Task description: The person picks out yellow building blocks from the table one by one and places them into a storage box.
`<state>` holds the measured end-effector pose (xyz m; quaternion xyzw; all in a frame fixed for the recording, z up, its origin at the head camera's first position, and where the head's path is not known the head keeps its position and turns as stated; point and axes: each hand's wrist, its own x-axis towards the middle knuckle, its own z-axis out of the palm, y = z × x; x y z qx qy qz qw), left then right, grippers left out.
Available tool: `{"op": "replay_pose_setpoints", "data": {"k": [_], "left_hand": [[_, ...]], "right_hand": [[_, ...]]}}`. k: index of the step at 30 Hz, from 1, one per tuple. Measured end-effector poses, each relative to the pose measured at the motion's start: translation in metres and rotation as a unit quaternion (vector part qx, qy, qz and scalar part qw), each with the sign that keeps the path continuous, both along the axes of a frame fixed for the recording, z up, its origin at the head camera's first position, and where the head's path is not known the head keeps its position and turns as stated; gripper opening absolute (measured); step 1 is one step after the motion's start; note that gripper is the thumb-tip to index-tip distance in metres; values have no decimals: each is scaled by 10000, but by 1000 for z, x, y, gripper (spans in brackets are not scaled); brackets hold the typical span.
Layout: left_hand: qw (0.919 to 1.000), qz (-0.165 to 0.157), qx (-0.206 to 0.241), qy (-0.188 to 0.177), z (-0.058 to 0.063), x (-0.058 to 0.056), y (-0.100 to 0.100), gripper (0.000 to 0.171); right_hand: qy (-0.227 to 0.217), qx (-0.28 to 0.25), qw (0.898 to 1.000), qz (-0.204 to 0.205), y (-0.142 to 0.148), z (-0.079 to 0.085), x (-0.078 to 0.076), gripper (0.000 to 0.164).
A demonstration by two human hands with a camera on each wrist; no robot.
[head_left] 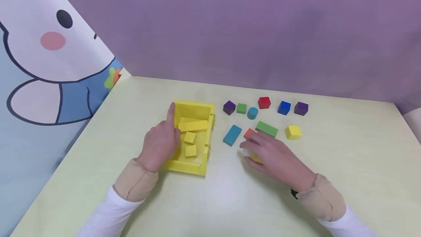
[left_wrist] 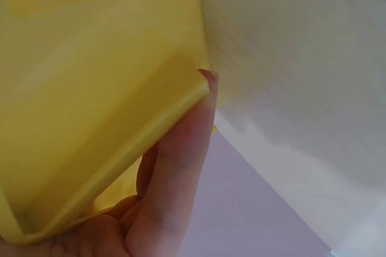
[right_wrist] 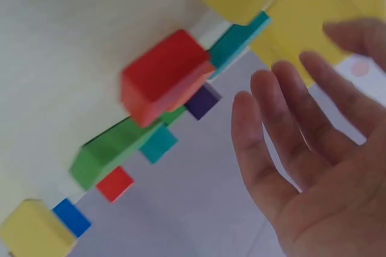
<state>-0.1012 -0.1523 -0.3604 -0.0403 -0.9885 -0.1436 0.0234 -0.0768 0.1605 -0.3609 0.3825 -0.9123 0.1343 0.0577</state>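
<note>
A yellow open box stands left of the middle in the head view. My left hand grips its left wall, thumb over the rim and index finger stretched along the edge. Inside lie a long yellow block and two small yellow blocks. My right hand hovers with spread, slightly bent fingers above a yellow block and a red block, both partly hidden. In the right wrist view, the red block is apart from the fingertips, and nothing sits between them.
Beyond the right hand lie a green block, a teal block and a yellow cube. Farther back is a row of small blocks: purple, green, a teal cylinder, red, blue and purple.
</note>
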Motion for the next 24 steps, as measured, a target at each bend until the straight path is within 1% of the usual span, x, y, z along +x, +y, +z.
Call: {"op": "replay_pose_setpoints", "data": {"k": [2,4,7,12,19,24], "left_hand": [[9998,48,63,-157,-1,0,-2,73],[9996,74,94,-238,0,0,-3,73],[9999,4,109,-128,-1,-1,-3,72],[9998,-104,141,121,-2,-3,-1,71],[9998,-79,102,149,-1,-2,1,71],[9997,-51,71,231,-1,0,0,70]], "right_hand": [[-216,130,9997,20,4,-3,1,30],[-397,277,9988,51,6,-5,2,31],[-526,437,9976,63,8,-9,2,30],[-552,415,9976,27,11,-10,3,24],[-613,261,9977,86,11,-10,3,18],[-497,221,9983,197,9,-9,3,17]]}}
